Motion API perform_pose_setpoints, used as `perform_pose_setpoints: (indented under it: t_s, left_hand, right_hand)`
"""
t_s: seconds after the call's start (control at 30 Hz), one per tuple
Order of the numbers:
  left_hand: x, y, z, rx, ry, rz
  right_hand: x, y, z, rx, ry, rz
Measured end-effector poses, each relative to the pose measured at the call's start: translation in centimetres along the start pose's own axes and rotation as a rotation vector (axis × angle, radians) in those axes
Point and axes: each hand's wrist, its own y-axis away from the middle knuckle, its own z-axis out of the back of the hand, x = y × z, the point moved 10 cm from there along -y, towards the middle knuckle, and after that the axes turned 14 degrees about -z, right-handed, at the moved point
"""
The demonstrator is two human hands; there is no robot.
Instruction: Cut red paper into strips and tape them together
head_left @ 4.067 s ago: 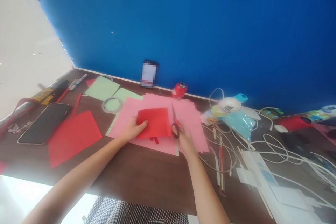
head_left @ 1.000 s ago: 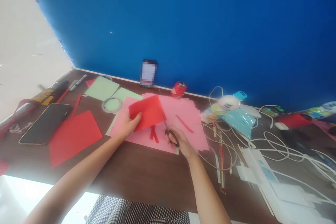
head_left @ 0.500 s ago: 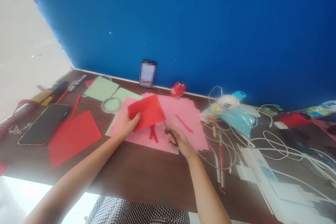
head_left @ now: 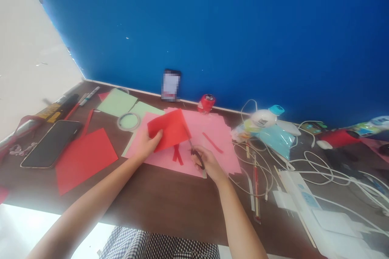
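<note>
My left hand (head_left: pixel 153 141) grips a red sheet of paper (head_left: pixel 168 129) by its left lower edge, thumb on top, above a stack of pink paper (head_left: pixel 219 129). In my right hand (head_left: pixel 207 162) is a pair of scissors (head_left: pixel 197 157) with dark handles; my fingers are closed through the loops. The blades meet the right edge of the red sheet, where a narrow strip stands partly parted from it. Short red strips (head_left: pixel 178 156) lie on the pink paper below the sheet. Another red strip (head_left: pixel 212 142) rests to the right.
At left are a second red sheet (head_left: pixel 88 160), a phone (head_left: pixel 50 144) and a tape roll (head_left: pixel 128 122) on green paper (head_left: pixel 118 103). A red can-like object (head_left: pixel 206 103) stands at the back. Tangled white cables (head_left: pixel 319 168), a bottle (head_left: pixel 263 118) and a power strip (head_left: pixel 299 190) crowd the right.
The strip at the red sheet's right edge stands slightly more apart from it. Both hands stay in nearly the same place.
</note>
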Motion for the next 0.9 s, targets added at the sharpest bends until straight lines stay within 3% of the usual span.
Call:
perform_pose_setpoints:
  t_s: [0.7, 0.9]
  left_hand:
    - [-0.34, 0.09, 0.05, -0.005, 0.03, 0.009]
    - [-0.36, 0.39, -0.81, 0.046, 0.065, 0.0]
  right_hand:
    - [-0.82, -0.38, 0.87, -0.061, 0.057, -0.025]
    - [-0.65, -0.28, 0.27, 0.014, -0.016, 0.021]
